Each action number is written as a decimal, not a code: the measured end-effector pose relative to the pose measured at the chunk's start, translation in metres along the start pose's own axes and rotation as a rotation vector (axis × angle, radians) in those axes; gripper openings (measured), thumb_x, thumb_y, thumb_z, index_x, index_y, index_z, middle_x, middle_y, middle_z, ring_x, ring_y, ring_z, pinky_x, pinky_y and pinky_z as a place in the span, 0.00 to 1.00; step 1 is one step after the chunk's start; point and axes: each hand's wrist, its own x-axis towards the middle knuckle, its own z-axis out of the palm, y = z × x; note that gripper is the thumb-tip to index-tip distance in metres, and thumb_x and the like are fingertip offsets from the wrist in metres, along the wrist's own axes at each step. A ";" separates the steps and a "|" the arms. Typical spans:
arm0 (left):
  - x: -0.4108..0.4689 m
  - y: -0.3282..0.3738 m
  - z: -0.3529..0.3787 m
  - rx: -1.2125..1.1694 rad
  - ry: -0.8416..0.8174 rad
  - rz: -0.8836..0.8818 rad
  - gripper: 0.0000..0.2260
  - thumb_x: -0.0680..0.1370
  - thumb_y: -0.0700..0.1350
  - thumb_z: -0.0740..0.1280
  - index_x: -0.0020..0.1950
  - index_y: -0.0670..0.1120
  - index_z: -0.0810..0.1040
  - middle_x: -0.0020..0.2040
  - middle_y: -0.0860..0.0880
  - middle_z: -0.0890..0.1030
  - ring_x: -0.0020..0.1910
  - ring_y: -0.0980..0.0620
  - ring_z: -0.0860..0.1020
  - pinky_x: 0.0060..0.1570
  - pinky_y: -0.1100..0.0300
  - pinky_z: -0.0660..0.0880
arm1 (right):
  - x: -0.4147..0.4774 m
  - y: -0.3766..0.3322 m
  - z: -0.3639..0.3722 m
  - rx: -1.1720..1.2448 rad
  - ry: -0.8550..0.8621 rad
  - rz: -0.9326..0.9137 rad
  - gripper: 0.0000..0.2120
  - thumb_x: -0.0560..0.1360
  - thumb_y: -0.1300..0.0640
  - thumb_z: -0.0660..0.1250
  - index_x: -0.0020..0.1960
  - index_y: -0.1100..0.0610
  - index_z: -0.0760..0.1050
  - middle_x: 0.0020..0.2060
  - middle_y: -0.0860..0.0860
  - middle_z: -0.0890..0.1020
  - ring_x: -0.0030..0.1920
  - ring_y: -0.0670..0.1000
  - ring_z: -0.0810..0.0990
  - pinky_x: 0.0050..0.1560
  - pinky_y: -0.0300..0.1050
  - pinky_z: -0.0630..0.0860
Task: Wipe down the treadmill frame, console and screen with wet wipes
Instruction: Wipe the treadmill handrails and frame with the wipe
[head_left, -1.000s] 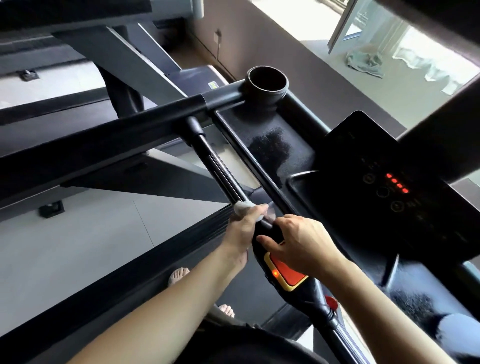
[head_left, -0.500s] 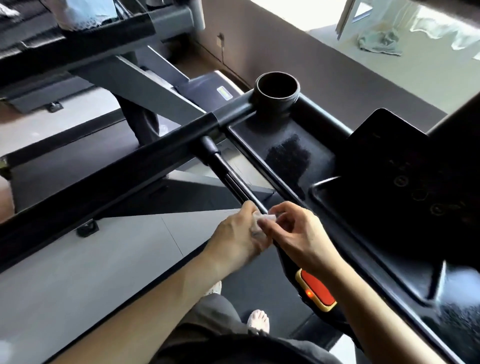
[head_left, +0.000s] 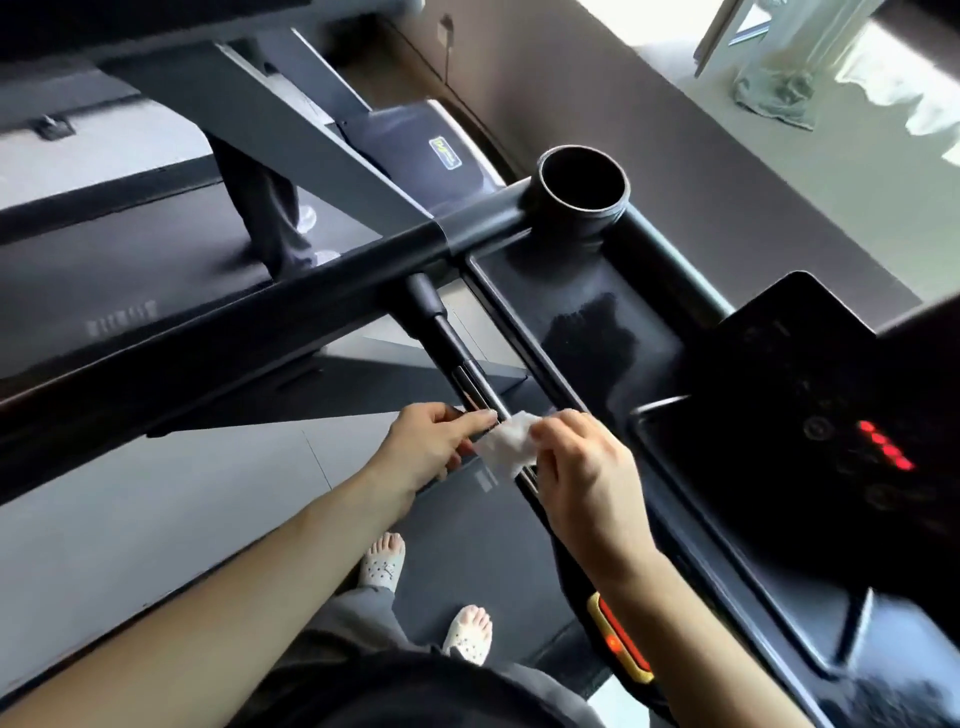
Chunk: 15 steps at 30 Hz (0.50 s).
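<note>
Right hand (head_left: 587, 467) pinches the wet wipe (head_left: 506, 452) by its right edge, thumb against fingertips. Left hand (head_left: 436, 447) has its fingertips at the wipe's left edge, over the handlebar (head_left: 470, 374). I can't tell if it's pinching the wipe or just touching it. The wipe hangs crumpled between both hands, at the bar but not wrapped round it.

Risks as I see them:
- Only one sure pinch, so if it slips the wipe likely drops onto the belt (head_left: 467, 545) by my feet.
- Console (head_left: 779, 374) looks powered, red lights (head_left: 885, 452) lit. A wet pass over its keys could trigger something.
- Red button (head_left: 618, 642) sits right under my right forearm, so a careless arm move could hit it.
</note>
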 end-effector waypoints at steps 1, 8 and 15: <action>-0.001 0.000 0.001 -0.003 -0.011 -0.002 0.12 0.75 0.51 0.77 0.40 0.45 0.81 0.30 0.53 0.78 0.28 0.54 0.71 0.25 0.63 0.65 | -0.005 -0.003 0.004 0.002 -0.038 -0.015 0.06 0.75 0.61 0.62 0.43 0.58 0.78 0.42 0.51 0.80 0.42 0.56 0.78 0.38 0.55 0.77; -0.017 -0.002 0.005 0.008 -0.161 -0.054 0.12 0.79 0.51 0.72 0.45 0.43 0.82 0.37 0.46 0.85 0.32 0.51 0.78 0.30 0.63 0.68 | -0.001 0.002 -0.001 0.141 -0.026 0.152 0.07 0.71 0.63 0.75 0.44 0.53 0.80 0.37 0.45 0.81 0.38 0.49 0.80 0.38 0.46 0.76; -0.022 0.019 0.015 -0.015 -0.287 0.091 0.07 0.79 0.36 0.69 0.52 0.39 0.86 0.42 0.42 0.86 0.35 0.51 0.82 0.31 0.64 0.73 | 0.008 -0.007 -0.016 0.469 -0.036 0.373 0.06 0.76 0.59 0.72 0.47 0.47 0.83 0.34 0.43 0.85 0.33 0.44 0.82 0.35 0.43 0.79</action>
